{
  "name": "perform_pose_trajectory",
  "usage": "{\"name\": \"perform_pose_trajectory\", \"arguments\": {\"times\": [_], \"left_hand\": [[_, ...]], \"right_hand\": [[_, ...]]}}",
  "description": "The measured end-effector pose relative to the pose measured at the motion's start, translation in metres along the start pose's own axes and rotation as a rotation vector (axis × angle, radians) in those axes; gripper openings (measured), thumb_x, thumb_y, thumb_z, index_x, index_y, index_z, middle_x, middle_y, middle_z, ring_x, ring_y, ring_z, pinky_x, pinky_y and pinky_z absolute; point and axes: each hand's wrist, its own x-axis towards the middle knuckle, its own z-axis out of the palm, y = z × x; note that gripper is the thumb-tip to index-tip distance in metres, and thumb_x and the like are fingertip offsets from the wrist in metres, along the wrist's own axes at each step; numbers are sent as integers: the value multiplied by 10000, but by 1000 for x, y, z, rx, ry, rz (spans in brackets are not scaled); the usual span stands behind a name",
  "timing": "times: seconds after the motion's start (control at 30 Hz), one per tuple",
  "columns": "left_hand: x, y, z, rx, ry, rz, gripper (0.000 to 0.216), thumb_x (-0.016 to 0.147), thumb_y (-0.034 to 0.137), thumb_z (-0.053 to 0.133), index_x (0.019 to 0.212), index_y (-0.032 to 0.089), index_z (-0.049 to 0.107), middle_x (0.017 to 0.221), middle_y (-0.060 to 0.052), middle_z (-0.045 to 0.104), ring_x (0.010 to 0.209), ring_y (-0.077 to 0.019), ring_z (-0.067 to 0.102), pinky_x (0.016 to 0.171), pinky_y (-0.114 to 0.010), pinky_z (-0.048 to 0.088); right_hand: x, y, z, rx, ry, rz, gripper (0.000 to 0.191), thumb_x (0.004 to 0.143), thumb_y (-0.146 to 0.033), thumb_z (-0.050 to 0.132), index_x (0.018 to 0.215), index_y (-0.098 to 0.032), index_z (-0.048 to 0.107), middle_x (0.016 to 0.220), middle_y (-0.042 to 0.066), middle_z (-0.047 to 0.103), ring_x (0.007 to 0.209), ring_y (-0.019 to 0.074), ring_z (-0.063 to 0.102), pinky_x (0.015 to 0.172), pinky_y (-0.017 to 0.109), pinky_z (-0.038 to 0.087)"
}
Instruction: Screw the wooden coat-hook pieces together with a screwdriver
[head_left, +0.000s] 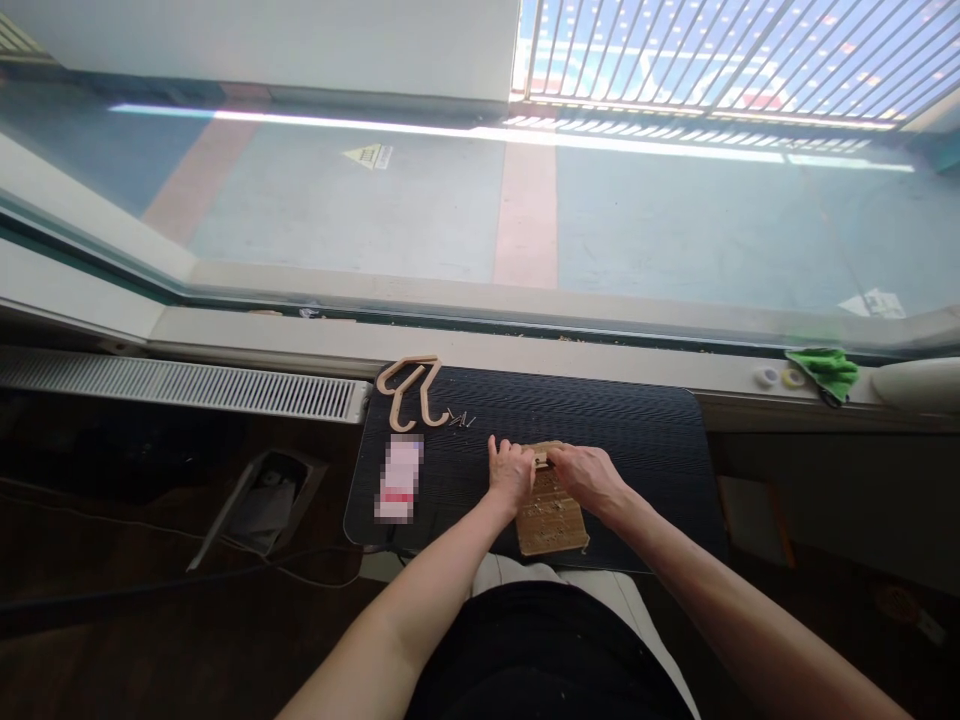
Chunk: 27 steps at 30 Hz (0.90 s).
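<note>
A wooden board (pixel 552 528), strewn with small crumbs or shavings, lies on the black table (pixel 637 420) close to my body. Over its far end, my left hand (pixel 511 478) and my right hand (pixel 591 478) grip a small light wooden piece (pixel 541 460) from either side. A dark spot shows on that piece, and my fingers hide most of it. Both hands are closed, with the left little finger sticking up. To the left of them, pale wooden hooks (pixel 429 392) lie beside several screws (pixel 462 420).
A blurred pink-and-white item (pixel 400 478) lies at the table's left side. Beyond the table run a window sill (pixel 600 368) and a radiator (pixel 187 386). On the sill at right are a green cloth (pixel 825 372) and small tape rolls (pixel 766 377). An open box (pixel 262 500) stands on the floor.
</note>
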Motion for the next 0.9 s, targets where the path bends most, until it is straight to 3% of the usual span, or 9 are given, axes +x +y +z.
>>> {"name": "perform_pose_trajectory", "arguments": {"times": [0.9], "left_hand": [[-3,2,1,-10,36,-18,170,814,258,488,875,199,635,886,-78,617,930,-228,466,1010,-504,143]], "right_hand": [[4,3,3,-57,9,-75,216,849,-182,395,850,-174,611,883,76,658,778,162,619,642,232,398]]}}
